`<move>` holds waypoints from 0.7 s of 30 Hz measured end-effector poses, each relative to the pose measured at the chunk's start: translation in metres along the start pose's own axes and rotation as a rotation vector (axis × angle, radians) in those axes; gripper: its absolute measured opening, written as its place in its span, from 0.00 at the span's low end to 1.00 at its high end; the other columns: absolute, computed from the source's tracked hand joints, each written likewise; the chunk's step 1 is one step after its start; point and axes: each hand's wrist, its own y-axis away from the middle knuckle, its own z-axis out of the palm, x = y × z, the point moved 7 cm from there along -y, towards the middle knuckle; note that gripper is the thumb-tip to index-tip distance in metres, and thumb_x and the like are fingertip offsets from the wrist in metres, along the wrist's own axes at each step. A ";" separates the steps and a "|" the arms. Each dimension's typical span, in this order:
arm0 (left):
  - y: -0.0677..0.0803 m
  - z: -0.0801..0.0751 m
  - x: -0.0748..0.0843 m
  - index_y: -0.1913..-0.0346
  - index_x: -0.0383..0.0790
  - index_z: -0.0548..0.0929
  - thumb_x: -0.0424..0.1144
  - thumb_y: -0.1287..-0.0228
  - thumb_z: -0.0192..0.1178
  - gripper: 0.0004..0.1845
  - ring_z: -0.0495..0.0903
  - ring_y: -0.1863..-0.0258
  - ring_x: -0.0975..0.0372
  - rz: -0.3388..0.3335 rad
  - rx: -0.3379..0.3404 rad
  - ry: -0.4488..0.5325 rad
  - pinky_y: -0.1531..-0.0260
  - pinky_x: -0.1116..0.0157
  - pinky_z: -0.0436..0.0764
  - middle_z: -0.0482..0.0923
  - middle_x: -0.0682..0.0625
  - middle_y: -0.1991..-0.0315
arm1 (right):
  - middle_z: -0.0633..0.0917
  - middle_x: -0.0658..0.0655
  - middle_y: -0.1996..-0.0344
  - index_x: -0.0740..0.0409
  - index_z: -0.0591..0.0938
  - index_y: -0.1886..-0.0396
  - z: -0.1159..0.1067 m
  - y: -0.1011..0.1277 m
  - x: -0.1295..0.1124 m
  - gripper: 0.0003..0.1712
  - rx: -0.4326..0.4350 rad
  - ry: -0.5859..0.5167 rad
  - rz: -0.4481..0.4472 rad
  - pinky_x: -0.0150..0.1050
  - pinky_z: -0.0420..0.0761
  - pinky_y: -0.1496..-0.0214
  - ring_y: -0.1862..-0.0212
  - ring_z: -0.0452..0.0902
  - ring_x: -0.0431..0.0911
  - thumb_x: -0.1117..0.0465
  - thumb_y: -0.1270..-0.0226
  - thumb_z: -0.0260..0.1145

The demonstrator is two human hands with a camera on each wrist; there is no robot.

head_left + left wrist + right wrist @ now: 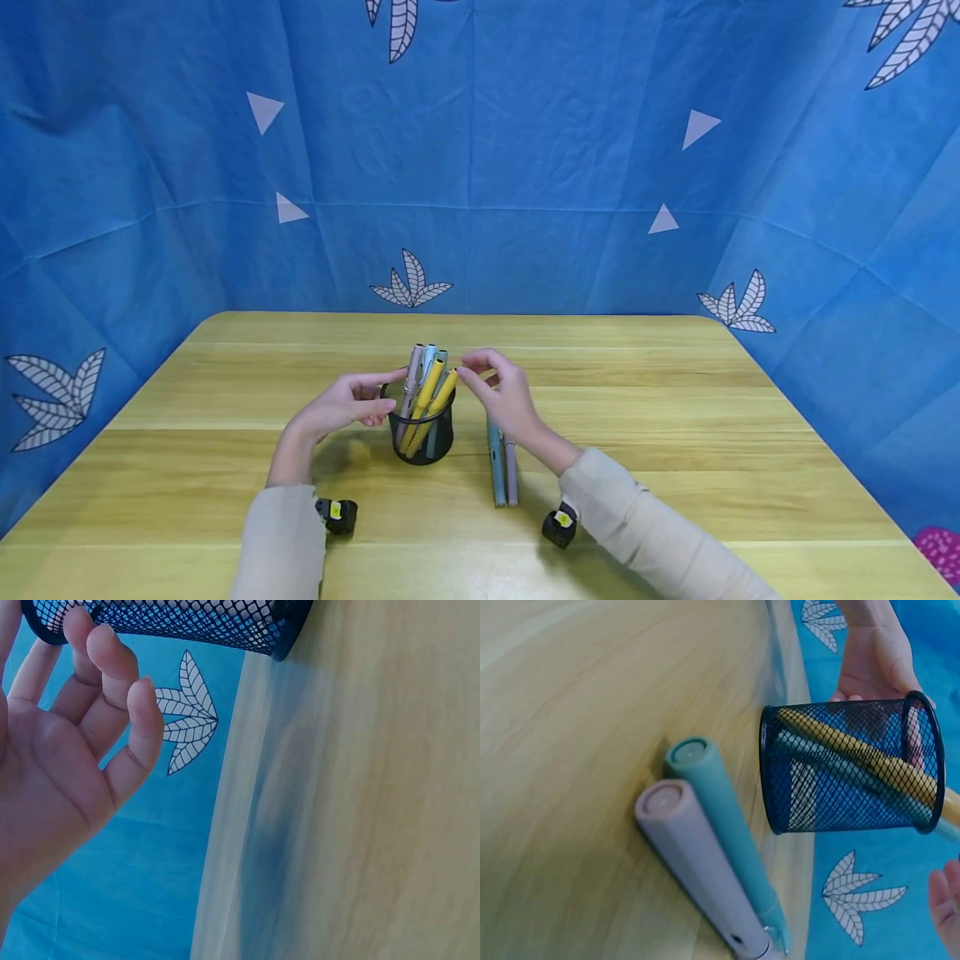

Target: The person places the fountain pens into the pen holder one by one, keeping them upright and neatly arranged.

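Observation:
A black mesh pen cup [425,455] stands upright on the table with several pens in it. My left hand [347,404] grips its left side at the rim, thumb in front and index finger behind. In the left wrist view, the other fingers [112,660] curl below the mesh. Two yellow pens [428,387] lean in the cup beside a mauve pen [412,379], a pale blue one and a teal one. My right hand [510,396] is at the cup's right, thumb and index fingertips right at the end of the right yellow pen.
A teal pen [497,471] and a mauve pen [512,479] lie side by side on the wooden table [675,433], right of the cup and partly under my right hand. A blue patterned cloth [480,167] hangs behind the table and along both sides.

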 end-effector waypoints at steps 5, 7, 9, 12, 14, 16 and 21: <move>0.001 0.000 0.001 0.37 0.38 0.65 0.37 0.41 0.59 0.29 0.72 0.77 0.58 0.001 -0.005 0.008 0.72 0.59 0.76 0.69 0.47 0.78 | 0.79 0.64 0.69 0.73 0.77 0.65 -0.006 0.002 0.008 0.06 0.012 -0.011 0.035 0.32 0.73 0.70 0.65 0.73 0.53 0.73 0.41 0.59; 0.001 0.000 0.001 0.37 0.39 0.65 0.37 0.41 0.59 0.29 0.72 0.77 0.57 -0.002 -0.004 0.008 0.72 0.59 0.76 0.69 0.47 0.78 | 0.79 0.64 0.69 0.73 0.77 0.65 -0.009 0.002 0.010 0.06 0.017 -0.012 0.045 0.32 0.72 0.71 0.65 0.73 0.53 0.73 0.41 0.59; 0.001 0.000 0.001 0.37 0.39 0.65 0.36 0.41 0.58 0.28 0.72 0.77 0.57 -0.007 -0.003 0.010 0.72 0.59 0.76 0.69 0.46 0.77 | 0.79 0.64 0.70 0.73 0.77 0.65 -0.011 0.003 0.012 0.06 0.019 -0.007 0.055 0.31 0.72 0.71 0.66 0.73 0.53 0.73 0.41 0.59; 0.000 0.000 0.000 0.37 0.39 0.65 0.35 0.40 0.58 0.28 0.72 0.77 0.58 -0.010 -0.002 0.015 0.72 0.60 0.76 0.69 0.46 0.77 | 0.79 0.64 0.71 0.73 0.77 0.66 -0.015 0.004 0.015 0.05 0.021 -0.001 0.066 0.33 0.72 0.71 0.66 0.73 0.53 0.73 0.42 0.59; 0.000 0.000 0.000 0.36 0.39 0.65 0.34 0.40 0.57 0.27 0.72 0.77 0.59 -0.008 -0.004 0.022 0.72 0.60 0.76 0.69 0.47 0.77 | 0.79 0.64 0.71 0.72 0.77 0.66 -0.018 0.005 0.018 0.05 0.025 0.006 0.079 0.32 0.72 0.71 0.66 0.72 0.53 0.73 0.42 0.60; 0.000 0.000 0.001 0.37 0.38 0.65 0.34 0.40 0.57 0.27 0.72 0.77 0.59 -0.005 -0.005 0.023 0.72 0.61 0.76 0.69 0.47 0.77 | 0.79 0.63 0.71 0.72 0.78 0.66 -0.020 0.006 0.022 0.05 0.028 0.005 0.101 0.31 0.72 0.71 0.67 0.72 0.52 0.73 0.42 0.60; 0.000 0.001 0.000 0.37 0.38 0.65 0.34 0.40 0.57 0.27 0.73 0.77 0.57 -0.003 -0.003 0.014 0.71 0.59 0.77 0.68 0.47 0.78 | 0.79 0.63 0.71 0.73 0.77 0.66 -0.026 0.009 0.031 0.05 0.030 -0.006 0.155 0.27 0.71 0.73 0.68 0.72 0.49 0.74 0.42 0.59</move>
